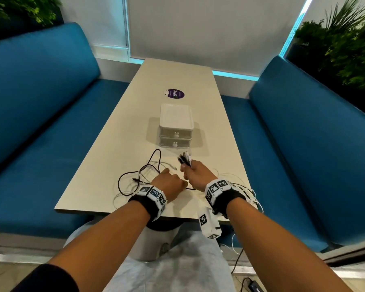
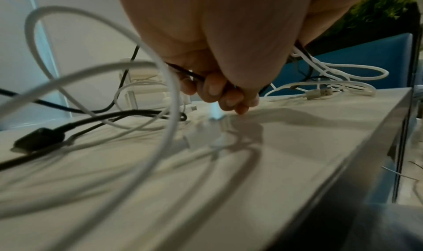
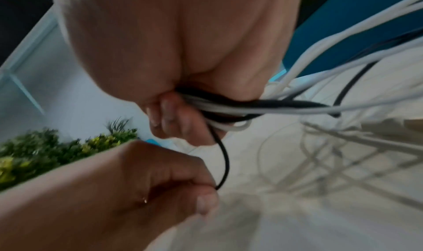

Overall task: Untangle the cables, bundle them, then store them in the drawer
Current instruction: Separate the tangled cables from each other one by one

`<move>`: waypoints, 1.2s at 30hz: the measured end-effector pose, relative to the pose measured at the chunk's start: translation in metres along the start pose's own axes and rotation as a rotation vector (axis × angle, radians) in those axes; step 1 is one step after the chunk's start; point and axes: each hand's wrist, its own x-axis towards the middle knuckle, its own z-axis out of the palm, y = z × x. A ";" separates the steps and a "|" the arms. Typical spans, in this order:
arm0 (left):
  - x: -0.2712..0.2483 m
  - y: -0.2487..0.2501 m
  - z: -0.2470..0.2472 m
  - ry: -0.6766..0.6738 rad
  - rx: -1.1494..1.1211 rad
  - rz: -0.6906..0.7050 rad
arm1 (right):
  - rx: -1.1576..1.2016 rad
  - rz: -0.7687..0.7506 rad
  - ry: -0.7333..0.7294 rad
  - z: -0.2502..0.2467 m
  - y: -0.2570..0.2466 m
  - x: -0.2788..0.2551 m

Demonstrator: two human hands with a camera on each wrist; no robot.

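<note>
Right hand (image 1: 195, 173) is up off the table (image 1: 97, 182), fingers wrapped tight round a bunch of cables (image 3: 238, 108), black and white together, with the plug ends (image 1: 184, 158) fanning out past its knuckles toward the drawer box (image 1: 176, 125). The rest of those cables trail back behind the wrist and over the table edge. Left hand (image 1: 169, 183) sits just beside it, low on the table, fingers (image 2: 219, 90) curled in and pinching a black cable (image 3: 223, 157) that runs straight up into the right-hand bunch. Loose loops of black and white cable (image 1: 139, 175) lie on the table just left of the left fingers. Both drawers (image 1: 175, 138) are closed, a little way beyond the fingertips.
</note>
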 end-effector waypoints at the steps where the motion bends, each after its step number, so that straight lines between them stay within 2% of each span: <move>1: -0.002 -0.004 0.000 0.024 -0.016 -0.001 | -0.181 -0.014 -0.008 0.002 0.003 0.001; 4: -0.007 -0.018 0.002 0.086 -0.016 0.022 | -0.516 -0.058 0.006 0.004 0.012 -0.002; 9: -0.018 -0.051 0.004 0.112 -0.049 -0.059 | -0.742 0.015 0.182 -0.021 0.036 -0.006; 12: -0.023 -0.059 0.003 0.116 -0.058 -0.099 | -0.737 0.144 0.316 -0.037 0.044 -0.011; 15: -0.019 -0.051 0.001 0.121 -0.054 -0.144 | -0.624 0.195 0.364 -0.037 0.042 -0.009; 19: -0.010 -0.026 -0.006 0.103 -0.064 -0.150 | -0.394 0.148 0.301 -0.020 0.026 -0.004; 24: -0.008 -0.005 -0.018 0.167 -0.039 -0.144 | -0.325 -0.092 0.219 0.004 0.018 -0.006; 28: -0.014 -0.005 -0.015 0.193 -0.089 -0.148 | -0.308 -0.038 0.086 0.001 0.021 -0.007; 32: -0.014 -0.011 -0.006 0.196 -0.173 -0.169 | -0.465 -0.077 0.029 -0.004 0.027 -0.011; 36: -0.021 -0.026 0.009 0.201 -0.199 -0.205 | -0.616 -0.034 0.083 -0.015 0.044 -0.012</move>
